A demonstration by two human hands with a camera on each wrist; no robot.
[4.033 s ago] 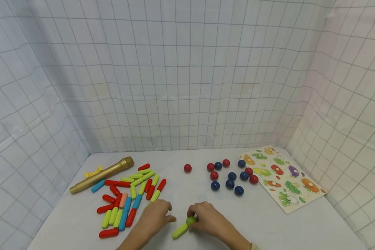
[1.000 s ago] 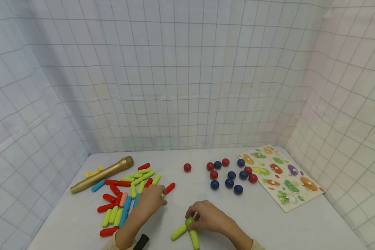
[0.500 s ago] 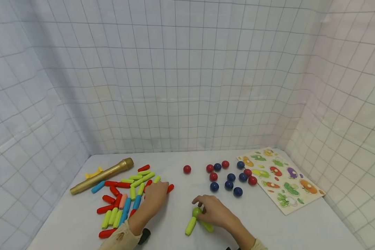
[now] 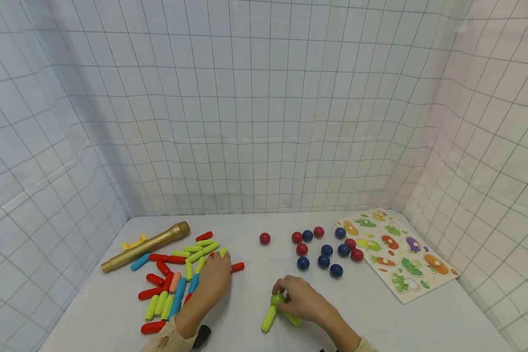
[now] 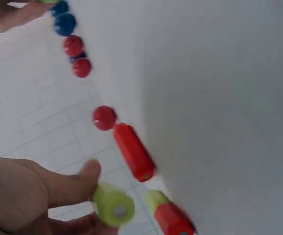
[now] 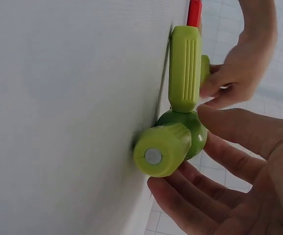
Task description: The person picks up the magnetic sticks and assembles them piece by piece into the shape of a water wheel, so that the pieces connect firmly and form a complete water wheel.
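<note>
My left hand [image 4: 215, 275] is over the right side of the rod pile in the head view. Its thumb and fingers pinch a lime-green magnetic rod [image 5: 113, 208], whose metal end faces the left wrist camera. A red rod [image 4: 237, 267] lies just right of that hand. My right hand [image 4: 304, 299] holds a green ball [image 4: 276, 300] low at the table, thumb on one side and fingers on the other. Two lime-green rods are joined to the ball: one [image 6: 184, 68] points toward the left hand, the other [image 6: 161, 149] toward the right wrist camera.
Several red, lime and blue rods [image 4: 180, 288] lie at the left. Behind them sits a gold microphone-shaped tube [image 4: 147, 247] beside a yellow piece [image 4: 134, 242]. Red and dark blue balls [image 4: 323, 261] are scattered right of centre, next to a vegetable picture board [image 4: 396, 254]. Gridded cloth walls [image 4: 264, 146] surround the table.
A second lime rod has joined the green ball. The left hand has gone to the pile and now pinches a lime rod. The right hand has shifted the ball slightly away and right.
</note>
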